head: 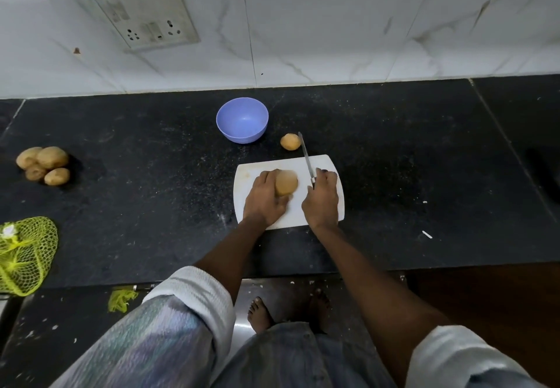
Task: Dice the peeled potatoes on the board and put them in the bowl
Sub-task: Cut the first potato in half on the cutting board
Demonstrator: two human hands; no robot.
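A white cutting board (327,163) lies on the black counter. On it sits a yellow-brown potato (287,182), and my left hand (264,199) grips it from the left side. My right hand (321,200) holds a knife (306,158) by its handle, the thin blade pointing away from me, to the right of the potato and apart from it. A second, smaller potato (290,141) lies on the counter just beyond the board. The empty blue bowl (242,120) stands farther back, to the left of that potato.
Several unpeeled potatoes (43,165) are piled at the far left of the counter (424,151). A yellow net bag (25,254) hangs over the front left edge. The tiled wall with a socket plate (145,14) rises behind.
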